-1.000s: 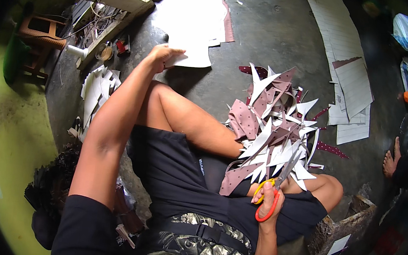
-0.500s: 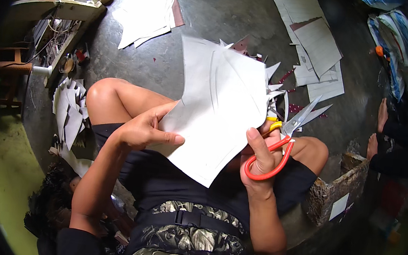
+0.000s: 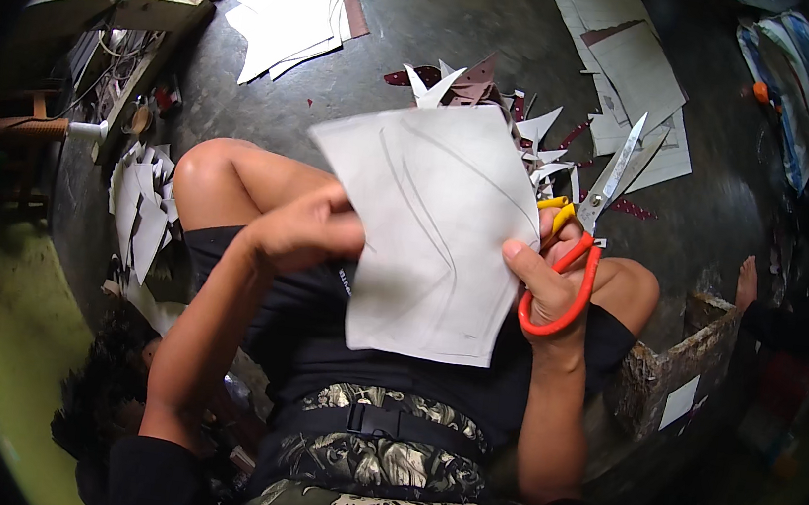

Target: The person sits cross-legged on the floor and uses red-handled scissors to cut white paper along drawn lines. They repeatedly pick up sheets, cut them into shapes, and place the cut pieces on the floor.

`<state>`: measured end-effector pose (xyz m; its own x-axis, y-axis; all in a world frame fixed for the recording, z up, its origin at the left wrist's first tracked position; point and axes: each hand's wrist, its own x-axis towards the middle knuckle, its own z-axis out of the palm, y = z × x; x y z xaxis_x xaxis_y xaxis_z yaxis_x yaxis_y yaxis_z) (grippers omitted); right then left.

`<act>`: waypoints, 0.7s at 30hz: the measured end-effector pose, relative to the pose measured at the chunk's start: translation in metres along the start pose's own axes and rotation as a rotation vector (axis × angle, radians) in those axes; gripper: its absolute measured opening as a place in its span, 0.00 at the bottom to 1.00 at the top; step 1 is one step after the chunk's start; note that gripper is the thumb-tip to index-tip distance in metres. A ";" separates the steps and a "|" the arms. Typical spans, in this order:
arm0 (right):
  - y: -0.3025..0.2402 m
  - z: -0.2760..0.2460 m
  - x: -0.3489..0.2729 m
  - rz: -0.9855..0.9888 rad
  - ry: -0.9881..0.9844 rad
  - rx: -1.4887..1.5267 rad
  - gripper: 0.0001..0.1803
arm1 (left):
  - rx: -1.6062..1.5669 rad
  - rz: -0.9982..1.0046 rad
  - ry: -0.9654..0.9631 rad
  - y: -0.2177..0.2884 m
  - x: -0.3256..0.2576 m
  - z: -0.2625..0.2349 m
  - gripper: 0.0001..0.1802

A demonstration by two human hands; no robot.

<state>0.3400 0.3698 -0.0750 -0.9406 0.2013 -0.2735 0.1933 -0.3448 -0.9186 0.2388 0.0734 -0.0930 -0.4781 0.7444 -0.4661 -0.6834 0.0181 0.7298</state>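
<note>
A white sheet marked with curved dark lines is held up over my lap. My right hand pinches its right edge under the thumb. The same hand holds scissors with a red handle loop; yellow handle parts show by the fingers. The scissors' blades stand apart and point up, away from me. At the sheet's left edge is my left hand, blurred and curled; its fingertips are smeared or hidden, so whether it grips the sheet is unclear.
Cut scraps, white and maroon, lie beyond the sheet. A stack of white pieces is at the far left, large sheets at the far right. More scraps lie by my left knee, a worn box by my right. Another person's foot shows at right.
The sheet has turned and its lower edge now lies more level. My left thumb no longer lies on its face. The right hand and scissors have shifted a little right.
</note>
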 end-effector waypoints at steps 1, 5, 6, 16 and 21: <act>-0.004 -0.002 0.000 0.005 -0.048 -0.001 0.16 | -0.194 0.093 -0.108 0.006 0.004 -0.008 0.50; -0.026 -0.010 0.009 0.114 -0.167 -0.162 0.16 | -0.370 0.177 -0.162 0.045 0.006 -0.019 0.69; -0.031 -0.009 0.009 0.138 -0.204 -0.087 0.16 | -0.363 0.136 -0.367 0.064 0.012 -0.020 0.71; -0.052 0.005 0.013 -0.377 0.343 -0.784 0.08 | 0.265 0.176 0.109 0.111 0.018 0.043 0.20; -0.037 0.009 -0.013 -0.279 0.207 -0.314 0.21 | -0.377 0.333 0.338 0.052 -0.003 0.068 0.25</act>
<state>0.3424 0.3723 -0.0347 -0.8995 0.4361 -0.0257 0.0462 0.0365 -0.9983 0.2423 0.1180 -0.0202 -0.8066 0.4153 -0.4207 -0.5855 -0.4631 0.6654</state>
